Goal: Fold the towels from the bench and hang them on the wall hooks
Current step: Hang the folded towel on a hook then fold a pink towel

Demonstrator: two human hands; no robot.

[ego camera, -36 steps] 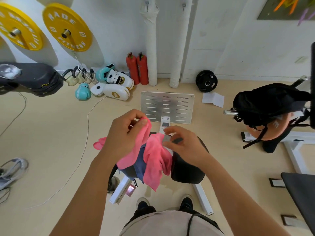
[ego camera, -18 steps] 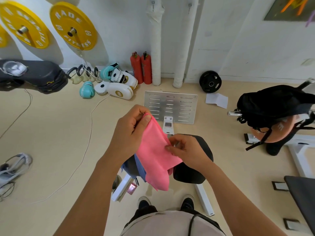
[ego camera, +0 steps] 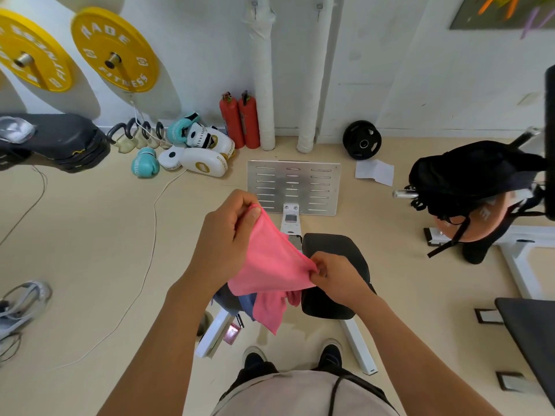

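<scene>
A pink towel (ego camera: 270, 265) is held up over the black bench seat (ego camera: 336, 259). My left hand (ego camera: 225, 238) pinches its upper corner between thumb and fingers. My right hand (ego camera: 336, 277) pinches the lower right corner, so the top edge runs taut between the two. The rest of the cloth hangs down in loose folds. A blue towel (ego camera: 246, 304) lies on the bench beneath, mostly hidden by the pink one. Two wall hooks (ego camera: 254, 4) sit high on the white wall above the pipes.
A slotted metal footplate (ego camera: 294, 187) lies ahead of the bench. Boxing gloves (ego camera: 195, 151), two red extinguishers (ego camera: 240, 121) and a black weight plate (ego camera: 362, 141) line the wall. A black bag (ego camera: 471, 178) hangs at right; a padded bench (ego camera: 57, 139) is at left.
My hands have drawn apart and spread the pink towel, which was bunched a second ago. My right hand slid down to the lower corner. The camera has moved closer.
</scene>
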